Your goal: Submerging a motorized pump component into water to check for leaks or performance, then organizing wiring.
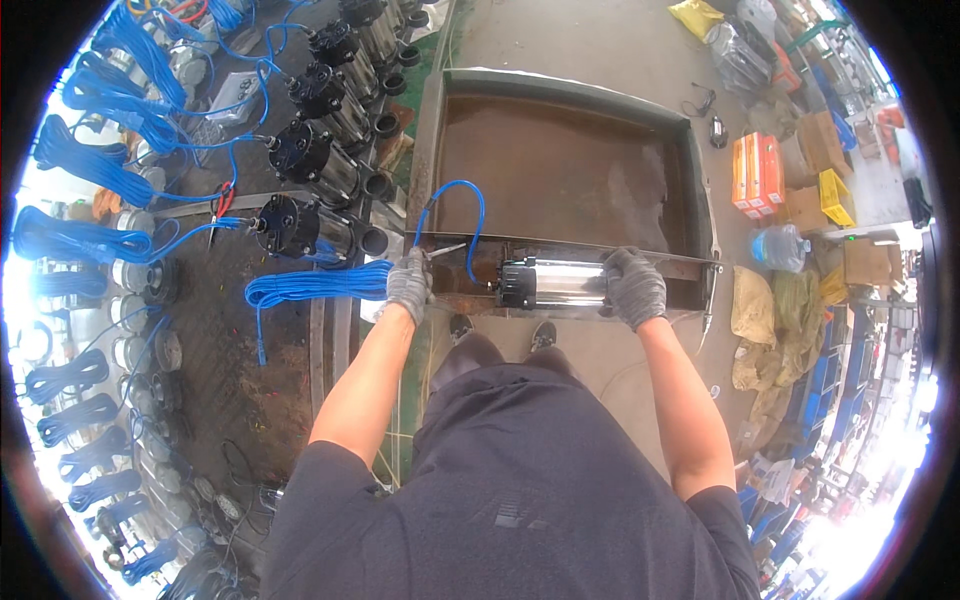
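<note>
A: In the head view, a person in a dark shirt stands at the near edge of a shallow metal tank (700, 190) filled with brown water, both hands in grey work gloves. What does each hand hold?

B: The right hand (634, 287) is closed around the right end of a steel submersible pump (552, 283), which lies on its side along the tank's near rim, black cap to the left. The left hand (409, 284) is curled shut on a coil of blue cable (318, 286) at the tank's near left corner.

A: Is that cable tied to the pump?

B: A loop of blue cable (455, 200) arches up over the water just left of the pump and comes down by its black end; where exactly it joins cannot be told. The coil trails out to the left of the left hand.

A: And the surroundings?

B: On the left, a row of pumps (320, 160) with black caps lies side by side on a dark bench, running toward the far side, with more blue cable bundles (95, 160) heaped beyond them. To the right of the tank, on the concrete floor, sit orange boxes (757, 170), a clear water jug (782, 246), cardboard cartons and yellowish sacks (765, 320). The person's shoes show just below the pump.
</note>
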Demonstrator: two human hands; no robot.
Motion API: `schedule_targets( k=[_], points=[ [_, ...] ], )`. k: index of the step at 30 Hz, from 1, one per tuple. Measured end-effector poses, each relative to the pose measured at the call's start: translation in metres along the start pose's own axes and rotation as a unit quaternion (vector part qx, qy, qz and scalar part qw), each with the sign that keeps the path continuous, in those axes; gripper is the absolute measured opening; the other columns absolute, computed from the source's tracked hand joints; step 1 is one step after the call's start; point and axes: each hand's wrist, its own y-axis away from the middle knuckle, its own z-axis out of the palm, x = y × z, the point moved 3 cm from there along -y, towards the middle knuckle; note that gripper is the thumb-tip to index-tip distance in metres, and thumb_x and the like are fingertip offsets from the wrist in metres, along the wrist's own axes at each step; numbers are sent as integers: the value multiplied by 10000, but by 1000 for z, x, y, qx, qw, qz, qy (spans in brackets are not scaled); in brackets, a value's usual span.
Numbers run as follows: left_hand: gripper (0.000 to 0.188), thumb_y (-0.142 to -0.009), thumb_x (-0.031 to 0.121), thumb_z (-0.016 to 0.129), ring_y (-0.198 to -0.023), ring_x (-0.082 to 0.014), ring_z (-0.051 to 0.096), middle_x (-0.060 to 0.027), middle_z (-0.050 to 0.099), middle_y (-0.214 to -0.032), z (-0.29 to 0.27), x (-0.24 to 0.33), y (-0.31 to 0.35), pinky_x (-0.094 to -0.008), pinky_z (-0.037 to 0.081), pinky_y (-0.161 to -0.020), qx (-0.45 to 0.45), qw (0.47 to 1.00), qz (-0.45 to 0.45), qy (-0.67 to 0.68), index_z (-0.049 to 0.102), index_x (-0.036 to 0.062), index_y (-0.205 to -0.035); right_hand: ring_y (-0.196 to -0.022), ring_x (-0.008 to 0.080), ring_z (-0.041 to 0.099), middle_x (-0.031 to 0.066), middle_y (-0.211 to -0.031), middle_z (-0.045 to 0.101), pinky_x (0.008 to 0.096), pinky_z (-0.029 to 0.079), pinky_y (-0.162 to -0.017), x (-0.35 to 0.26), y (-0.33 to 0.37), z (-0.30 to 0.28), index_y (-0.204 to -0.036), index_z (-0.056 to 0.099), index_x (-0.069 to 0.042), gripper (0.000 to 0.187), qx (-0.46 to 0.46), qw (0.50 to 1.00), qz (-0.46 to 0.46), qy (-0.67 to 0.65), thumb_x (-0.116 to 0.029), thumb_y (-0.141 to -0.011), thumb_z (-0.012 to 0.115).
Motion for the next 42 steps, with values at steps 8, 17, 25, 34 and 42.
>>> schedule_targets(
  k=[8,17,25,34,42],
  points=[
    [395,-1040,536,545,-413,-116,436,-20,600,-633,13,-5,-12,-309,351,-380,27,997,-60,-46,604,150,-989,-787,276,736,103,-1050,690,415,596,-732,3,-4,3,-965,692,-82,146,13,999,-22,26,-157,-982,568],
    [417,-1033,534,565,-372,-120,443,-57,630,-643,1,-4,26,-334,400,-372,2,998,10,-68,581,132,-924,-821,270,697,98,-1105,676,395,575,-706,22,-9,8,-994,692,-41,130,-7,998,-34,58,-153,-939,655],
    [339,-868,248,798,-1048,-315,660,-147,675,-1179,80,48,105,-410,548,-876,-93,732,493,-461,683,44,-1113,-1036,315,692,187,-1191,674,411,532,-941,56,-14,-33,-1193,650,-16,366,-61,911,152,-377,-342,-1038,588],
    [734,-753,397,841,-1317,-364,515,-159,574,-1416,134,30,132,-471,415,-1111,-132,594,449,-654,607,40,-1350,-717,214,715,94,-791,705,369,599,-636,220,-32,-4,-1034,704,-55,498,-234,967,-4,-99,-539,-1013,589],
    [677,-725,374,851,-1237,-361,582,-153,643,-1327,135,26,125,-472,455,-1064,-105,571,478,-659,663,44,-1285,-556,124,564,12,-692,630,296,464,-521,193,-12,4,-947,715,-89,400,-337,816,271,-383,-483,-988,660]
  ],
)
